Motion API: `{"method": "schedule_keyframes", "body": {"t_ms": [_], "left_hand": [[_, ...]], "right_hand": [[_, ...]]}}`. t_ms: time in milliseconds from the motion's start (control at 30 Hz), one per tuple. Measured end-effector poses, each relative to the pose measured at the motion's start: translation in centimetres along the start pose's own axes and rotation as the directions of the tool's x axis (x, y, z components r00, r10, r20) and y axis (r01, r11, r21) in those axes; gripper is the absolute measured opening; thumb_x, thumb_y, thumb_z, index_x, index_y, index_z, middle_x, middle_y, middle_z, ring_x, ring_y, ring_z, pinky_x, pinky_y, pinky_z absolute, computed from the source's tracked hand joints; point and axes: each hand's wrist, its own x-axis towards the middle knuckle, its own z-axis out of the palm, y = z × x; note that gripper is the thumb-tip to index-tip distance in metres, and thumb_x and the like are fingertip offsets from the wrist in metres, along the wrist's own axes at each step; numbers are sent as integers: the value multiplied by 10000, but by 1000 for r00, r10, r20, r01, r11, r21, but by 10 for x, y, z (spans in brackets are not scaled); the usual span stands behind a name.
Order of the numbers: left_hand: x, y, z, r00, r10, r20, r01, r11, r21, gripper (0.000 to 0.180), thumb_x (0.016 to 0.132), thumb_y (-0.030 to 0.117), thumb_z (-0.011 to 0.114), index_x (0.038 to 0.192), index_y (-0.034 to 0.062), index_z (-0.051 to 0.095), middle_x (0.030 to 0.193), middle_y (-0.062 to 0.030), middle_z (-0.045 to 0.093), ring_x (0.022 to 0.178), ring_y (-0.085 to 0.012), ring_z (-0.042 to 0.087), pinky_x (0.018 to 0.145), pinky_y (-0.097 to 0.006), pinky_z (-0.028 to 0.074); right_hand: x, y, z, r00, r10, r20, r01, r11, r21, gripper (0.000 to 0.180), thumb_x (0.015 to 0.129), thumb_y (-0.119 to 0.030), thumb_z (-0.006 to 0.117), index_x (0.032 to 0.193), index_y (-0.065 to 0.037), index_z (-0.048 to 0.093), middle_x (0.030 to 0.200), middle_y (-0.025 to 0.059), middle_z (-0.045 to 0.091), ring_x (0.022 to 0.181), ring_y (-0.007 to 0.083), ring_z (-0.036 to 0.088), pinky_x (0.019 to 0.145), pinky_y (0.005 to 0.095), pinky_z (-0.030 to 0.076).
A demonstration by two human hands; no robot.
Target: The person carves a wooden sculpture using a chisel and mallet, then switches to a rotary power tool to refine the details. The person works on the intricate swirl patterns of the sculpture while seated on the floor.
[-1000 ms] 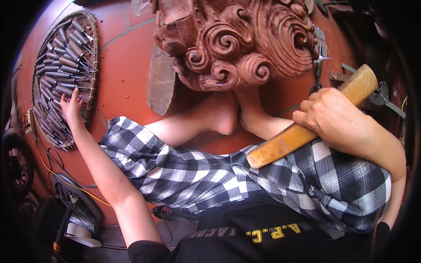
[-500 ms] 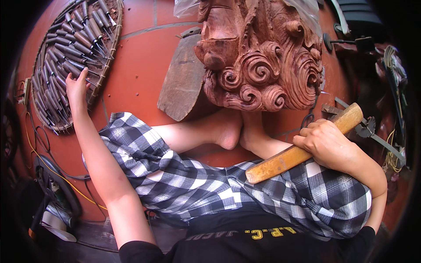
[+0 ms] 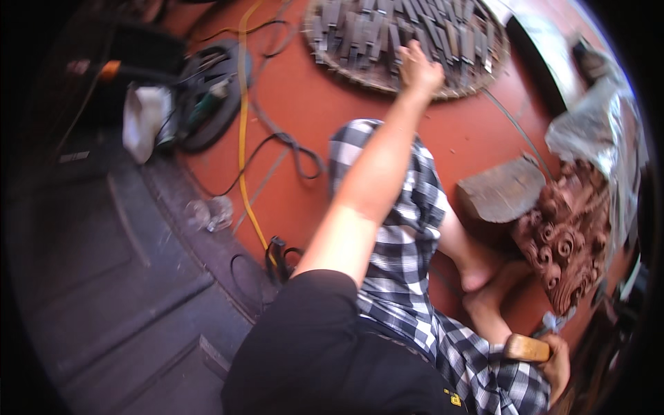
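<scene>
My left hand reaches out over the near edge of a round woven tray at the top. Its thumb and forefinger are apart; blur softens the rest, and no held tool shows. Several dark-handled carving chisels lie close together in the tray, right by the fingertips. At the lower right, my right hand is wrapped round a bar-shaped wooden mallet, whose end shows above my checked shorts. A reddish wood carving with curled cloud shapes stands beyond my feet, on the right.
A wooden block rests beside the carving, and clear plastic sheeting lies behind it. A yellow cord and dark cables cross the red tile floor. Left of them are a power tool and dark wooden furniture.
The view has swung left, bringing the tray to top centre and the carving to the right. My left hand stays over the tray; my right still grips the mallet.
</scene>
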Motion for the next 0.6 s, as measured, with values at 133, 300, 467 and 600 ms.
{"method": "schedule_keyframes", "body": {"t_ms": [133,300,467,600], "left_hand": [[-26,-4,-76,993,67,-94,-78,990,-117,618,830,251,764,1356,-1,561,1234,-196,628,910,-272,709,942,-414,531],[-83,-35,-164,973,49,-226,-78,990,-121,299,859,226,781,1100,52,751,944,-101,778,819,-222,753,758,-358,589],[-119,-69,-264,999,-32,-35,32,999,-18,318,905,252,767,1151,51,763,993,-94,791,854,-139,743,799,-313,586],[-110,-118,-376,987,-158,-34,161,953,255,360,920,283,761,1204,62,748,988,-71,791,870,-127,739,809,-300,576]], "right_hand": [[71,10,18,1000,4,6,-4,999,31,325,745,-117,771,1067,-125,727,863,58,677,810,250,667,774,379,512],[186,19,70,993,109,-44,-100,980,170,323,760,-118,768,1080,-124,725,872,54,677,810,241,665,776,372,512],[262,27,120,967,230,-105,-185,928,323,321,775,-119,764,1093,-124,723,881,50,677,811,232,664,778,364,512],[278,32,142,949,291,-123,-220,887,405,319,787,-120,761,1104,-123,721,887,47,677,812,224,662,780,358,512]]}}
